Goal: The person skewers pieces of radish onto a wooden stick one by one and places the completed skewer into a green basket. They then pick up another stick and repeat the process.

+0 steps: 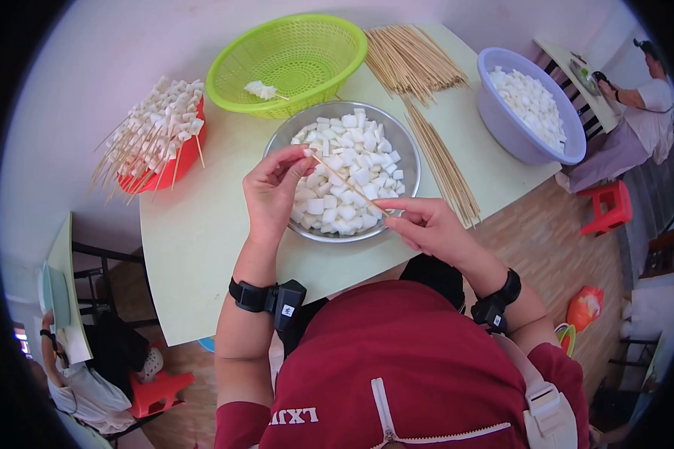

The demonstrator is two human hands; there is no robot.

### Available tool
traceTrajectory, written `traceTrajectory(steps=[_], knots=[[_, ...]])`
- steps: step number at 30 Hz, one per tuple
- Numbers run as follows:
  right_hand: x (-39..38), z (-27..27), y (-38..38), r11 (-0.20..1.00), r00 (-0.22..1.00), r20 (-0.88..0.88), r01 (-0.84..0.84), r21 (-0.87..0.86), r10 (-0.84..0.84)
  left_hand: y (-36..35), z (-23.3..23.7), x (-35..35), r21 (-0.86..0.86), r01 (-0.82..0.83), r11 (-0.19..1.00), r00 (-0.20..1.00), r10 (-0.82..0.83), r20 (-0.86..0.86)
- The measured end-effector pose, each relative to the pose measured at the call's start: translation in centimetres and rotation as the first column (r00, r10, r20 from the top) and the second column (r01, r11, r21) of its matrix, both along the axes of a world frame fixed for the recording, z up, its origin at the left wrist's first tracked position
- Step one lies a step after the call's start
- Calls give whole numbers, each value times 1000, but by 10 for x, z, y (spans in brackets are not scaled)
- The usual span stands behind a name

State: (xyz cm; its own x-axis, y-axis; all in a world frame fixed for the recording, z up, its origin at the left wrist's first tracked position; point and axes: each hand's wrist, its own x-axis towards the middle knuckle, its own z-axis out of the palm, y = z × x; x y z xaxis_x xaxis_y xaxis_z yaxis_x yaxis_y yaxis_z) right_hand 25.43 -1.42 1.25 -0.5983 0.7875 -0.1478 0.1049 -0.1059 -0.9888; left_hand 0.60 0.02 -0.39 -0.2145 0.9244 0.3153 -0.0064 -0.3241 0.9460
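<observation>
Over a metal bowl point(410, 166) of white cubes point(344, 213), my left hand point(273, 187) pinches a small white cube point(308, 153) at the upper tip of a bamboo skewer point(346, 179). My right hand point(427, 228) grips the same skewer by its lower end, thumb and fingers closed on it near the bowl's right rim. The skewer slants down from left to right between the two hands. The cubes are cut in uneven chunks and heap across the bowl; their exact kind does not show.
A green basket point(292, 52) behind the bowl holds one filled skewer point(262, 90). Loose skewers point(416, 60) lie at the back and right of the table. A red basin point(191, 161) of filled skewers stands left, a lavender tub point(494, 135) of cubes right. Two people sit at other tables.
</observation>
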Motion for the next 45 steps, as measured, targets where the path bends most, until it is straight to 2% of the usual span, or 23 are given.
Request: traceTrajectory(steps=[1,5,6,7,8,10,11,13,14,15,16,17,18,19,20,21,22,26,27,28,32,34,45], knots=[[0,-4,0,944,993,114,-12,330,-28,0,0,0,-2,2,1000,1000,-2,-1],[-1,-2,2,912,992,116,-10,410,-42,0,-1,0,9,-5,1000,1000,5,-12],[-1,7,1,1000,999,-37,0,30,1,0,-1,-1,11,-7,1000,1000,8,-6],[-1,13,2,935,981,-195,-53,-352,-18,1,-1,-1,11,-7,1000,1000,7,-6],[0,11,4,935,981,-195,-52,-351,-19,1,-1,-1,13,-7,1000,1000,7,8],[2,6,6,823,932,-351,-130,-553,-89,1,0,-1,14,-6,1000,1000,6,23],[0,7,5,823,932,-352,-129,-553,-90,1,0,0,15,-8,1000,1000,7,25],[-5,8,1,994,998,-61,-15,-109,8,0,1,0,14,-9,1000,1000,9,27],[-6,4,1,994,998,-61,-14,-109,7,0,0,0,18,-5,1000,1000,5,22],[-6,-3,3,971,999,44,15,239,-26,1,0,0,22,-1,1000,1000,1,16],[-7,-7,4,830,987,130,4,558,-93,0,1,0,22,-1,1000,1000,0,16],[-8,-5,3,830,987,130,5,558,-94,0,2,0,23,-8,1000,1000,7,15],[-9,-1,3,953,999,39,24,303,-38,0,2,0,24,-15,1000,1000,14,13],[-9,3,3,1000,998,-66,11,24,-9,-1,2,1,24,-14,1000,1000,14,13],[-9,7,4,1000,998,-65,11,25,-10,-2,3,2,23,8,1000,1000,-9,23],[-8,12,7,974,984,-176,-11,-228,-30,-2,3,3,23,30,999,999,-31,33],[-8,14,8,885,958,-277,-62,-461,-77,-3,4,4,24,31,999,999,-32,33],[-18,10,5,953,983,-178,-5,-302,-51,-4,7,4,53,-7,999,999,6,34],[-21,5,5,999,997,-60,45,-1,-45,-4,7,5,57,-18,998,999,17,31],[-23,3,5,951,996,56,53,304,-73,-5,6,6,57,-19,998,999,17,33],[-33,10,9,934,996,38,66,352,-84,-8,7,12,76,19,997,1000,-18,-23],[-40,22,11,993,998,-24,58,103,-56,-10,7,15,64,33,997,999,-31,-30],[-64,25,30,999,996,-87,37,20,-36,-10,5,14,75,69,995,997,-66,-49]])
